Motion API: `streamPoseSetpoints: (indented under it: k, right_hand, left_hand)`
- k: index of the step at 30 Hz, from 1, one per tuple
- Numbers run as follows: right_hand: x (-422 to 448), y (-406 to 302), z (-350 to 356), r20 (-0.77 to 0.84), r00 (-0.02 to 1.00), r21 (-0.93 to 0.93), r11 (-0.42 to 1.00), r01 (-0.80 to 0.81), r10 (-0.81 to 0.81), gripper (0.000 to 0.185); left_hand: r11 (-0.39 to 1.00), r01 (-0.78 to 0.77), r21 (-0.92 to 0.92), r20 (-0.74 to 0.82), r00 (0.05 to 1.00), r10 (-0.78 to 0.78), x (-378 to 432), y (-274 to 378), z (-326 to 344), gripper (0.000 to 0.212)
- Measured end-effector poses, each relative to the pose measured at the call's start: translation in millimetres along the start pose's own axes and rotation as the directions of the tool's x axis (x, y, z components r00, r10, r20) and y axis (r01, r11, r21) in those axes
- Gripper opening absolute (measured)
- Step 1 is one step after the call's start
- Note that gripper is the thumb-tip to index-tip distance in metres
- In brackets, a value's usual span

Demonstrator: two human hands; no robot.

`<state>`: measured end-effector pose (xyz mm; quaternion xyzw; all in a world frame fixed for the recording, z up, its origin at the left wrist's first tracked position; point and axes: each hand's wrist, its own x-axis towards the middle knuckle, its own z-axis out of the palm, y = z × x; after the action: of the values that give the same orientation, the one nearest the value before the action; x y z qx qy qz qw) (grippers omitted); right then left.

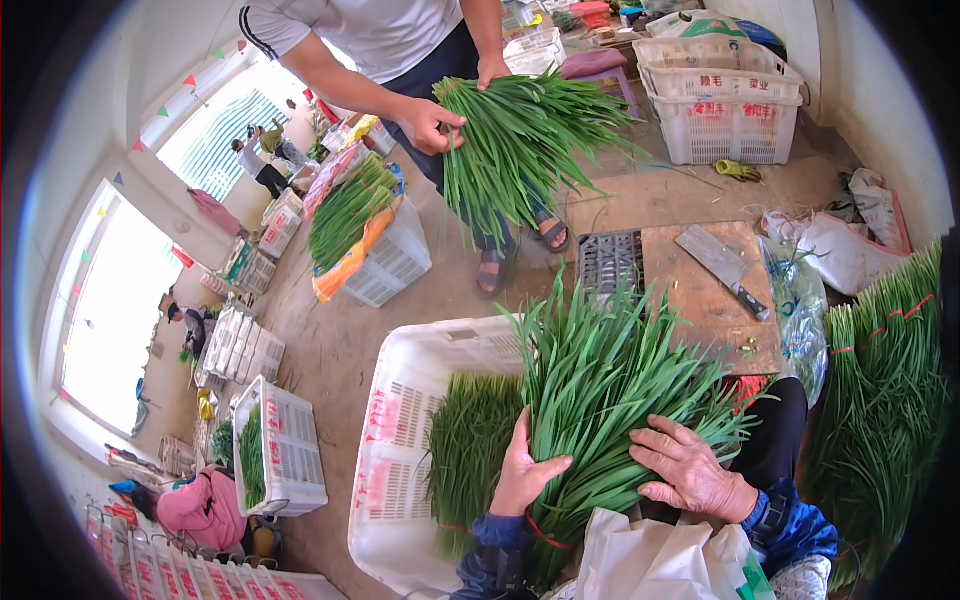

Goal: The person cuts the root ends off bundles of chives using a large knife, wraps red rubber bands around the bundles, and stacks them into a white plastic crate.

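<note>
A large bunch of long green leaves, resembling garlic chives, fans out across the lap, bound low down by a red band. My left hand cups its left side, thumb and fingers spread around the leaves. On its right side lies my right hand, palm down with fingers loosely bent over the leaves. Left of the bunch, a white plastic crate holds more bundled greens. A cleaver rests on a wooden board beyond the bunch.
Facing me, a person holds another bunch. Banded bundles lie at the right, near a white sack. Stacked crates and a yellow glove are behind. A crate of greens stands left of that person; others work farther left.
</note>
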<state>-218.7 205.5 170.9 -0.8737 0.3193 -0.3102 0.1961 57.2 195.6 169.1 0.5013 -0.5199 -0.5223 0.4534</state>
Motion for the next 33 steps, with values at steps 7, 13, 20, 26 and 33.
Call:
streamPoseSetpoints:
  k: [7, 13, 20, 26, 33]
  right_hand:
    - [12, 0, -5, -0.041, 0.999, -0.014, 1.000, 0.026, -0.027, 0.050]
    - [19, 0, -6, -0.017, 0.997, -0.058, 0.995, 0.077, -0.078, 0.049]
    - [21, 1, 3, 0.089, 0.996, -0.059, 0.998, 0.027, -0.021, 0.053]
    - [3, -3, 13, 0.059, 0.998, -0.033, 0.999, 0.004, -0.002, 0.054]
    - [-24, -4, 18, -0.006, 1.000, -0.029, 1.000, 0.005, -0.005, 0.061]
  left_hand:
    - [1.000, 0.005, 0.010, -0.002, 1.000, -0.005, 1, -1, 0, 0.092]
    - [0.998, -0.012, -0.055, -0.020, 1.000, 0.011, -5, 1, 2, 0.090]
    - [0.999, -0.021, -0.033, -0.128, 0.992, 0.017, -7, 7, -3, 0.083]
    - [1.000, 0.021, 0.016, -0.180, 0.984, -0.017, -5, 8, -7, 0.073]
    - [0.998, -0.007, -0.066, -0.221, 0.975, -0.008, -8, 6, 3, 0.066]
